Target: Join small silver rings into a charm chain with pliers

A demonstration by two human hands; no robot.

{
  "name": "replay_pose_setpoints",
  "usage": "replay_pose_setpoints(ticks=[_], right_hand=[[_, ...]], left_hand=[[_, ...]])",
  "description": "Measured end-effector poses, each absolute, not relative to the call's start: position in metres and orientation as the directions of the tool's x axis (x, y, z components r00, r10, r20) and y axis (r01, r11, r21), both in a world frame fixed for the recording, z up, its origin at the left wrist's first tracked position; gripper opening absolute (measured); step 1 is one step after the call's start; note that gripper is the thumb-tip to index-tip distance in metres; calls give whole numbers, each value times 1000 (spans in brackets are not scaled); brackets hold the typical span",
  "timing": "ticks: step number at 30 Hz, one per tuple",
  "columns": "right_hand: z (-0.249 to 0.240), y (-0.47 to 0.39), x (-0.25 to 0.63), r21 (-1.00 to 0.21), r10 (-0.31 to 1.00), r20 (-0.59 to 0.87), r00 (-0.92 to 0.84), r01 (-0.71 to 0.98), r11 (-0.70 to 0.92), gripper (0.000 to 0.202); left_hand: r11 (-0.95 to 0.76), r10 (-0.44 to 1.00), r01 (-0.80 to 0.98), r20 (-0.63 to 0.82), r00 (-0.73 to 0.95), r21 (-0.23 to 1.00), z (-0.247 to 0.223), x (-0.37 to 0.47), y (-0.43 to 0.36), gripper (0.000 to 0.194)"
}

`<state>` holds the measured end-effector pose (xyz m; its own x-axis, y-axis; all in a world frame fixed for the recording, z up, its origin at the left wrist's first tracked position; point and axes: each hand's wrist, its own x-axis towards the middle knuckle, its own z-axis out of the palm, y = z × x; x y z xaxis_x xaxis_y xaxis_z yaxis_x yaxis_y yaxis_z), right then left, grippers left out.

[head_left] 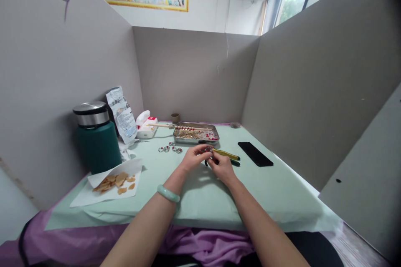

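Note:
My left hand (196,157) and my right hand (223,167) meet low over the table, fingertips pinched together around a small silvery jewelry piece (209,150), mostly covered by the fingers. A pair of pliers with yellow (228,154) and dark green grips sticks out to the right behind my right hand; its jaws are hidden, and whether the hand touches it I cannot tell. Left of my hands lie several silvery rings with red beads (171,148). Just beyond is a metal tray (196,141) holding gold and red beads, with a beaded wooden stick (188,127) across it.
A black phone (255,154) lies at right. On the left are a green thermos (97,146), a silver pouch (122,114), a tissue pack (147,128) and paper (138,171) with brown chips (111,181). A small brown cup (175,117) stands at the back. Grey partitions (194,75) enclose the table.

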<state>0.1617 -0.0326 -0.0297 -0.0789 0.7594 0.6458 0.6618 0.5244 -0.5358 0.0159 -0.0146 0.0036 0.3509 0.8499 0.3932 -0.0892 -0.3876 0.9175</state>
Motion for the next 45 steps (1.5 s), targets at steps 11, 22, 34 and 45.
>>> replay_pose_setpoints(ticks=[11, 22, 34, 45], right_hand=[[-30, -34, 159, -409, 669, 739, -74, 740, 534, 23], [-25, -34, 162, -488, 706, 695, -138, 630, 604, 20], [-26, -34, 159, -597, 775, 620, -123, 568, 567, 26], [-25, -37, 159, -625, 791, 594, -143, 537, 567, 29]], left_hand=[[-394, 878, -63, 396, 268, 917, 8, 19, -17, 31], [-357, 887, -125, 378, 266, 926, 11, 18, -20, 34], [-347, 867, -122, 368, 335, 930, 7, 17, -16, 39], [-298, 874, -192, 348, 339, 935, 6, 17, -19, 39]])
